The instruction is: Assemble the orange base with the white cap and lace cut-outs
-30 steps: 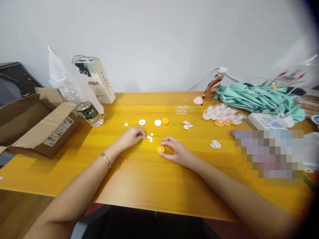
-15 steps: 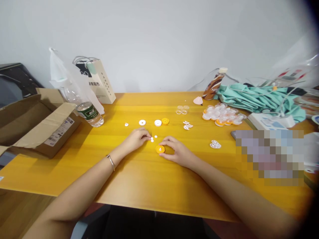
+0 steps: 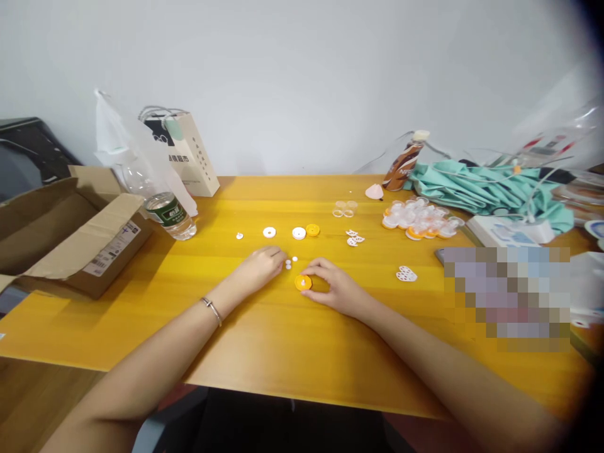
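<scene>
My right hand (image 3: 333, 288) pinches the rim of an orange round disc (image 3: 302, 284) lying on the table, thumb and fingers at its right side. A small white piece stands up in the disc's middle. My left hand (image 3: 265, 269) rests just to the left with its fingers curled together. Whatever is in its fingertips, if anything, is hidden. Beside those fingertips lie small white round pieces (image 3: 288, 264), with another white dot (image 3: 295, 258) close by. Farther back sit a white ring (image 3: 269, 232), a white disc (image 3: 299, 233) and a yellow disc (image 3: 313, 230).
An open cardboard box (image 3: 94, 245) and a water bottle (image 3: 170, 217) stand on the left. On the right are capped clear-and-orange containers (image 3: 419, 219), a brown drink bottle (image 3: 406, 162), teal cloth (image 3: 472, 182), white leaf-shaped pieces (image 3: 353, 238) and a heart-shaped piece (image 3: 406, 274).
My left hand has turned and curled its fingers inward beside the small white pieces; before, its thumb and forefinger reached to them. My right hand stays on the orange disc.
</scene>
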Action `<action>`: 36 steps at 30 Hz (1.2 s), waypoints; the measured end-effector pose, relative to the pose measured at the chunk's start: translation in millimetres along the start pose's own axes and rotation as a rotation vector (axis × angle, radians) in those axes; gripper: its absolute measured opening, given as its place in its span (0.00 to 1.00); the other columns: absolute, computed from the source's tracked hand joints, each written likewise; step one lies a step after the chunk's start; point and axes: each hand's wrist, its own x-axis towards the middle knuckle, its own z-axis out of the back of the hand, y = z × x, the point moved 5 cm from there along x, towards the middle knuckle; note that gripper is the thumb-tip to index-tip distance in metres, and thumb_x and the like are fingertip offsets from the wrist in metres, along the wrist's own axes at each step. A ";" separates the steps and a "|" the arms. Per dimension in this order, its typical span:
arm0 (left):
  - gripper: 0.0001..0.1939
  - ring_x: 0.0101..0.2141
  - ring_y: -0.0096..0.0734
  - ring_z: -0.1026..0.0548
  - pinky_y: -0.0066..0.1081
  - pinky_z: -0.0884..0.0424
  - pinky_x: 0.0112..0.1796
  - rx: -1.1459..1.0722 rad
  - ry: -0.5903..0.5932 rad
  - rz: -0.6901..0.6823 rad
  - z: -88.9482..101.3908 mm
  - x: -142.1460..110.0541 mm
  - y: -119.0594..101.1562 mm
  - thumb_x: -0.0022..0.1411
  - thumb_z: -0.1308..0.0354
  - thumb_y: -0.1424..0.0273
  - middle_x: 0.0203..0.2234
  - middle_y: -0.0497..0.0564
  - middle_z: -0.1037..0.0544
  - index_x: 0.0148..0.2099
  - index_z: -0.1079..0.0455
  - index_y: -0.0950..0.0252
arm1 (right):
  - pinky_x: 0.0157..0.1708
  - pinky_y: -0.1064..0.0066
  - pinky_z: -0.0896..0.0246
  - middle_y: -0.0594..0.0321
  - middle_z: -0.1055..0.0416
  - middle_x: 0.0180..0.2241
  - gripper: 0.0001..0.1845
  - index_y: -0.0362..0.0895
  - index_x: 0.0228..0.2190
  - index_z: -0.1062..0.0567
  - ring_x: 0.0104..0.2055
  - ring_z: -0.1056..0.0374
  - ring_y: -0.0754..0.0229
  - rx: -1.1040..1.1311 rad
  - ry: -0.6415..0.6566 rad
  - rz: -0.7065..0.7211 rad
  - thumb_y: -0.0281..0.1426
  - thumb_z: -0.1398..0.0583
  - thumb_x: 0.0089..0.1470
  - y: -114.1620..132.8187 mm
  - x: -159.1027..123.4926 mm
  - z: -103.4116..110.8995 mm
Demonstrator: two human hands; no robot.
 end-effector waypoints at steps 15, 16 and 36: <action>0.11 0.37 0.29 0.29 0.30 0.39 0.36 -0.156 -0.027 -0.258 9.1 -12.9 -36.6 0.64 0.55 0.69 0.35 0.51 0.25 0.40 0.31 0.63 | 0.44 0.64 0.37 0.58 0.35 0.38 0.13 0.45 0.38 0.30 0.41 0.34 0.58 0.039 0.012 0.009 0.30 0.39 0.47 -2.8 0.5 -1.1; 0.11 0.38 0.29 0.29 0.30 0.40 0.37 -0.153 -0.024 -0.259 10.1 -13.1 -36.1 0.64 0.54 0.69 0.35 0.51 0.24 0.41 0.31 0.63 | 0.44 0.64 0.37 0.58 0.35 0.38 0.13 0.46 0.38 0.30 0.41 0.34 0.58 0.042 0.013 0.008 0.30 0.39 0.47 -2.7 0.4 -0.9; 0.08 0.41 0.31 0.32 0.33 0.39 0.45 -0.323 0.164 -0.188 21.4 -12.9 -36.8 0.58 0.47 0.68 0.40 0.50 0.28 0.38 0.27 0.60 | 0.46 0.62 0.39 0.60 0.35 0.38 0.12 0.47 0.36 0.28 0.42 0.34 0.58 0.123 0.011 -0.051 0.30 0.37 0.45 -4.8 1.5 -0.8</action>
